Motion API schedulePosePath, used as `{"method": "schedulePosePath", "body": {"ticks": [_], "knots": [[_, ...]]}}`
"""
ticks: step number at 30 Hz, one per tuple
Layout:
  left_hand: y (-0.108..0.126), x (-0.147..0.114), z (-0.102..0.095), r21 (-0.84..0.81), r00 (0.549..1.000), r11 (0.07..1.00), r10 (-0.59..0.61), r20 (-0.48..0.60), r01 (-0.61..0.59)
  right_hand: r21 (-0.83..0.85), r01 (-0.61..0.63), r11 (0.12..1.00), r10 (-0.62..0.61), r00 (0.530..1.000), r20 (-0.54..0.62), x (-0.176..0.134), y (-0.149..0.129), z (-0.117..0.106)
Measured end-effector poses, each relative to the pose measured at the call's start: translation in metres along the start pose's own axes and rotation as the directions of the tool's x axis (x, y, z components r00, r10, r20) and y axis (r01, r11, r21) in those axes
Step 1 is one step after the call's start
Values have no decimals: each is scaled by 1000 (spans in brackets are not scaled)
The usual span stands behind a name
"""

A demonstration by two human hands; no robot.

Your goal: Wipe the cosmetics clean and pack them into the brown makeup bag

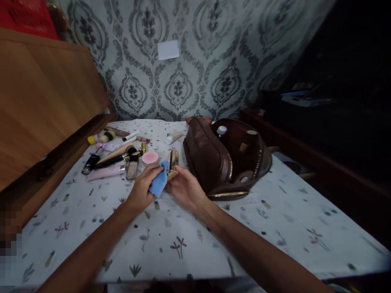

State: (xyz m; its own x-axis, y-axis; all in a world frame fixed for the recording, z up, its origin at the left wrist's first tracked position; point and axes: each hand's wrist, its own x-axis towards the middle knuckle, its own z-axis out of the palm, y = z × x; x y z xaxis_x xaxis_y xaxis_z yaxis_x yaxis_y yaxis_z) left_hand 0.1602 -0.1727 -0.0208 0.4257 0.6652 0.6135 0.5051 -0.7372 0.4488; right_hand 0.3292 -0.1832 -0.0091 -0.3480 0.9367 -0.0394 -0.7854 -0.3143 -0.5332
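Observation:
My left hand (143, 185) is closed on a light blue cloth (159, 181), which touches or lies right beside a small shiny gold case (173, 160). My right hand (187, 189) grips that gold case from below, fingers wrapped round its lower part. The case looks like a makeup compact standing open, but its inside is hard to make out. Just behind my left hand sits a round pink pot (150, 157). To the right of my right hand stands a brown toiletry bag (204, 156), unzipped, with a white-capped bottle (221, 131) inside.
Several cosmetics lie at the left, among them a pink tube (105, 173), a nail polish bottle (132, 167) and a dark bottle (90, 163). A cream tube (173, 137) lies behind. The patterned tablecloth (161, 252) meets a wooden panel (49, 93) at the left.

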Motion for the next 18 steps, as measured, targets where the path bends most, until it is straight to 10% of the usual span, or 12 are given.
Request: {"method": "schedulePosePath", "body": {"ticks": [11, 18], "knots": [[8, 10, -10, -33, 997, 996, -79, -18, 79, -293, 175, 940, -173, 984, 32, 1, -3, 10], [17, 39, -42, -357, 959, 896, -284, -5, 264, -752, 428, 501, -331, 898, 291, -13, -68, 40]]}}
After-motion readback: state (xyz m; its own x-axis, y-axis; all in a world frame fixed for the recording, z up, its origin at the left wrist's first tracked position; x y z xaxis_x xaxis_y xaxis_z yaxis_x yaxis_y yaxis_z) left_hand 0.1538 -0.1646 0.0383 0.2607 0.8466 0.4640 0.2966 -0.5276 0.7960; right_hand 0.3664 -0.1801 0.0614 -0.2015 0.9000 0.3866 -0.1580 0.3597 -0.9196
